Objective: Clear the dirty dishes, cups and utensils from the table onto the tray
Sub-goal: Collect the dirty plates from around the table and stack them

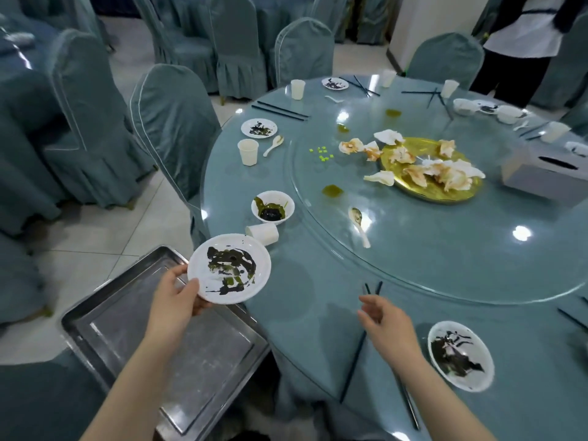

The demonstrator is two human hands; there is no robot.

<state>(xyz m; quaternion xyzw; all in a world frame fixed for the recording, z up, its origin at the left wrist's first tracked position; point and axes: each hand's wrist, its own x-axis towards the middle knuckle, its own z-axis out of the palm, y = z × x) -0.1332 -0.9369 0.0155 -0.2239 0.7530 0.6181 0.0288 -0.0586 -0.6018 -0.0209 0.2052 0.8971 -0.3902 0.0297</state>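
My left hand (pixel 178 294) grips the round white plate smeared with dark sauce (pixel 229 268) by its near rim, thumb on top and the other fingers underneath. I judge that this rim hold keeps the fingers clear of the sauce and the plate roughly level. The plate is held above the edge of the round worktop covered in blue-green cloth under glass (pixel 318 313), partly over the far corner of the rectangular steel tray (pixel 133 329), which sits beside the worktop at my left, so the transfer is short. My left forearm reaches forward from lower left across the tray. My right hand (pixel 386 319) hovers over the pair of dark chopsticks (pixel 359 345) lying at the worktop's near edge, fingers loosely curled and spread, holding nothing that I can see; I cannot tell whether the fingertips touch the chopsticks. A second soiled white plate (pixel 459 354) lies just right of that hand. A tipped white paper cup (pixel 263 233) and a white bowl of dark sauce (pixel 273 206) lie beyond the held plate.
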